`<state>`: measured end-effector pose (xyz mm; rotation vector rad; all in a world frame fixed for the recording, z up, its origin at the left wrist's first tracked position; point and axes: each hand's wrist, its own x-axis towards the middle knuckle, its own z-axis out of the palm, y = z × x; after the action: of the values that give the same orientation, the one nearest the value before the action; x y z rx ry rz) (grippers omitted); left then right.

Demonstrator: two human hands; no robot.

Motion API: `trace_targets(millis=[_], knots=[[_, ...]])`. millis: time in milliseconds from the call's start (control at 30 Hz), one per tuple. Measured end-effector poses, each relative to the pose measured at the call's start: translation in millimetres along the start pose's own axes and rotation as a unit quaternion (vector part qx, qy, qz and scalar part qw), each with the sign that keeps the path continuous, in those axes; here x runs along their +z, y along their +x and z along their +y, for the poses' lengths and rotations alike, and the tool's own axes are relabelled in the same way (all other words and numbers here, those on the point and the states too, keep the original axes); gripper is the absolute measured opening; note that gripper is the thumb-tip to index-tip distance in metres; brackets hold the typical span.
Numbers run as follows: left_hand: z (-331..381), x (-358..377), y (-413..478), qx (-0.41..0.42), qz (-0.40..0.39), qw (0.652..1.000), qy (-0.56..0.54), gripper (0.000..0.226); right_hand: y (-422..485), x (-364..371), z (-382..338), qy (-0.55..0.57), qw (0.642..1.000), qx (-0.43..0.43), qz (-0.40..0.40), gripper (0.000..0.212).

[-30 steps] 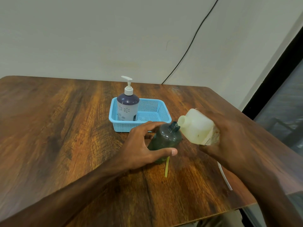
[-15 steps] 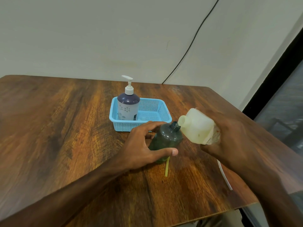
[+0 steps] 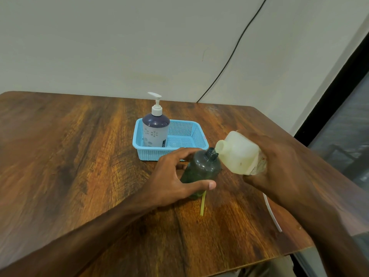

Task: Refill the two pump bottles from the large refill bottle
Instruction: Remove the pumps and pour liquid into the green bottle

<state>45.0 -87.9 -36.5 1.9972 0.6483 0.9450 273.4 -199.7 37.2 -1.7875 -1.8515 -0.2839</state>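
A brown wooden desk [image 3: 79,156] stands against a pale wall [image 3: 139,47]. Near the desk's middle, the left grip [image 3: 171,180] clasps a dark green bottle [image 3: 201,168], open-necked and tilted. The right grip [image 3: 279,166] holds the pale refill bottle [image 3: 237,154] tipped, its mouth right at the green bottle's neck. Behind them, a purple pump bottle [image 3: 155,130] stands upright in the left end of a blue basket [image 3: 137,144]. A yellow tube [image 3: 203,204] lies just beside the green bottle.

Wooden table [image 3: 79,156], blue basket [image 3: 180,127], cable [image 3: 233,52] up the wall [image 3: 119,37].
The light-blue mesh basket sits far-centre on the dark-grained tabletop. Behind it the black cable climbs the pale wall, slanting right, and a black frame [image 3: 329,104] edges the right side.
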Motion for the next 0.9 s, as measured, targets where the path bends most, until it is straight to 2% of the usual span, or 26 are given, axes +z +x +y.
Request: trace_targets(millis=[900], knots=[[5, -1, -2, 0.006, 0.009, 1.0, -0.008, 0.071, 3, -9, -11, -0.019, 1.0, -0.001, -0.02, 0.088]])
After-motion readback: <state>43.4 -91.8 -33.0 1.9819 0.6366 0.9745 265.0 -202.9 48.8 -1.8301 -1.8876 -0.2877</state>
